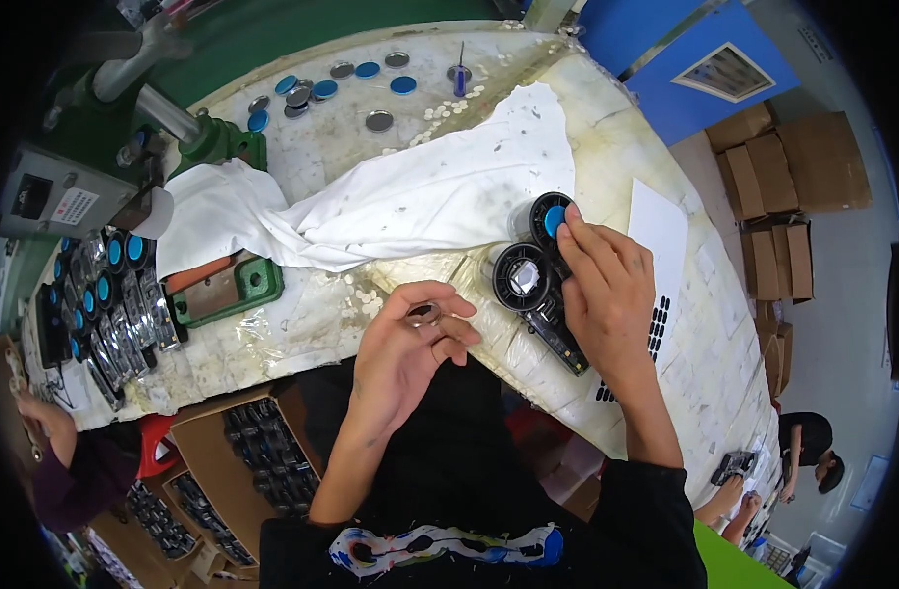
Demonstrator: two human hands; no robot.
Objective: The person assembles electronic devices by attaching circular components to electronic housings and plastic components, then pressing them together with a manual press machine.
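My left hand (400, 348) is raised above the table's near edge, its fingers curled around a small round metal cap (423, 314). Beneath my right hand (611, 294) lies a black part with two round cups (553, 329) and a narrow body. My right fingertips rest at the far cup, on the edge of a blue disc (554, 220) set inside it; the thumb lies along the part's side. A shiny silver centre (522, 277) shows in the nearer cup. A crumpled white cloth (420, 206) stretches beside the cups.
Blue and silver discs (324, 89) and a blue-handled screwdriver (459, 79) lie at the far side. A green press (214, 142) stands left, near rows of black parts (116, 304). Cardboard boxes (258, 442) flank my lap. Other people's hands (734, 501) work at right.
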